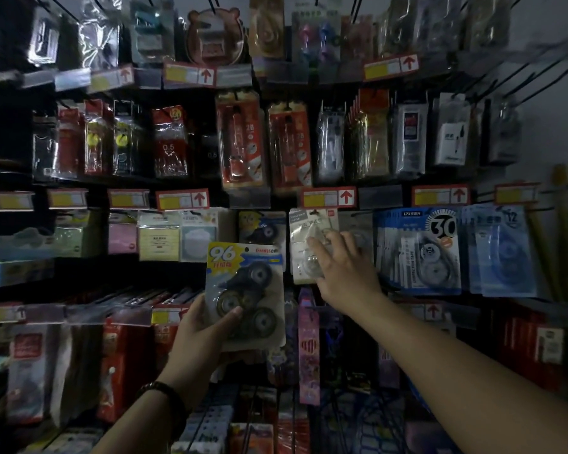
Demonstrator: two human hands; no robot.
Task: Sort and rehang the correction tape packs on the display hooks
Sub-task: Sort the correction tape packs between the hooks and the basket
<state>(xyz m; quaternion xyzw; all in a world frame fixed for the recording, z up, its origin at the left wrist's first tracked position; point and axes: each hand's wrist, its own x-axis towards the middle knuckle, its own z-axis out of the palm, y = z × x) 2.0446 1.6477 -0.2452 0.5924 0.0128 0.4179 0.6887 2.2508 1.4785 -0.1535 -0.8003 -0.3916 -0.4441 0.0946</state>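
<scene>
The left grip (204, 326) curls round the bottom of the "96" correction tape pack (246, 290), held unhung near centre, while the right grip (345, 267), fingers (320, 249) spread and empty, touches a white hanging pack (304, 234), best steadied before threading the hang hole (246, 250).

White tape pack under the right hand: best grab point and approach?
Pinch the white pack at its lower edge, coming from the front and below. It hangs flat, face out, from a hook through its top, so the bottom hangs free. Blue packs crowd its right side, and the right hand lies on its front.
</scene>
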